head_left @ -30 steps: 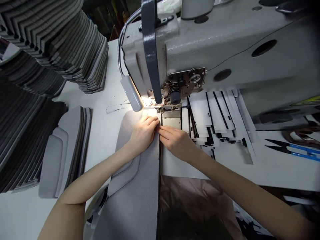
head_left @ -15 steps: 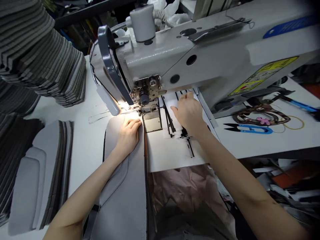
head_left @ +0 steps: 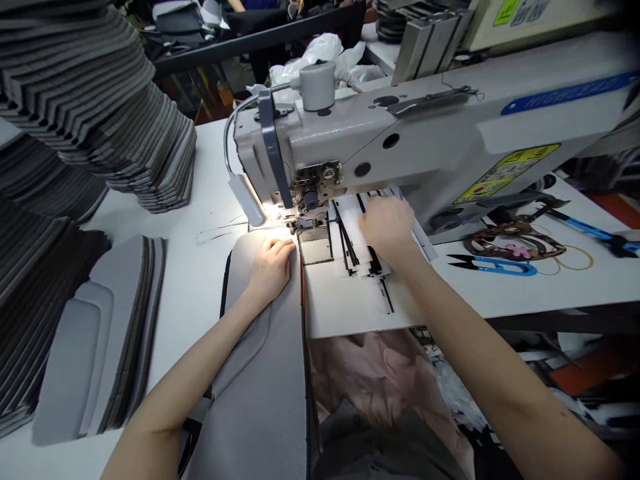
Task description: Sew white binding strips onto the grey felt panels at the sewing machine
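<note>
My left hand [head_left: 271, 270] lies on a long grey fabric panel [head_left: 255, 407], its fingers flat and close together. The panel's top end sits by the lit needle area [head_left: 295, 223] of a sewing machine [head_left: 370, 147], and an orange and dark edge runs down its right side. Right of the needle, my right hand [head_left: 387, 223] is over white strips [head_left: 350, 213] with black bars. It looks closed, its fingers curled and somewhat blurred. What it pinches, if anything, is hidden.
Tall stacks of grey panels [head_left: 100, 100] stand on the left, with more panels [head_left: 100, 340] nearer. Blue thread snips [head_left: 493, 265], a brown hair clip [head_left: 515, 240] and a blue-handled tool [head_left: 585, 227] lie at right. A small lamp [head_left: 247, 199] lights the needle.
The view has shifted, so the machine appears lower and its head further right. My right hand's thumb, apart from the fingers before, is now drawn in. My left hand stays on the panel.
</note>
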